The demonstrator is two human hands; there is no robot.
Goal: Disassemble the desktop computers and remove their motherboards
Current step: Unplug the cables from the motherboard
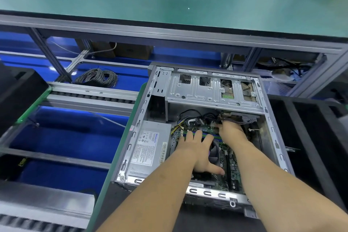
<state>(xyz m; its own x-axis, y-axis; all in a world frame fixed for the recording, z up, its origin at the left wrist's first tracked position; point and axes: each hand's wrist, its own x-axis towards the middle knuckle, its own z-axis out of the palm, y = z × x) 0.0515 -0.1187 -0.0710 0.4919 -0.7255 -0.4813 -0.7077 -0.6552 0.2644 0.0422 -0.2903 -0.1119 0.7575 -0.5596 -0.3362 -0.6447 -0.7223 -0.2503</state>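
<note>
L hand (197, 149) lay flat, fingers spread, on motherboard (232, 170) inside open PC case (143, 100). R hand (230, 130) reached into cable bundle (199, 118); grip hidden, can't tell.

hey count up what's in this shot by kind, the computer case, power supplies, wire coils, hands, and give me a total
Computer case: 1
Power supply: 1
Wire coil: 1
Hands: 2, left hand and right hand
Total: 5

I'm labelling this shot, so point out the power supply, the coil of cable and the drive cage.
power supply (148, 149): head view, on its label.
coil of cable (98, 78): head view, on the wound loops.
drive cage (211, 90): head view, on its top plate.
</note>
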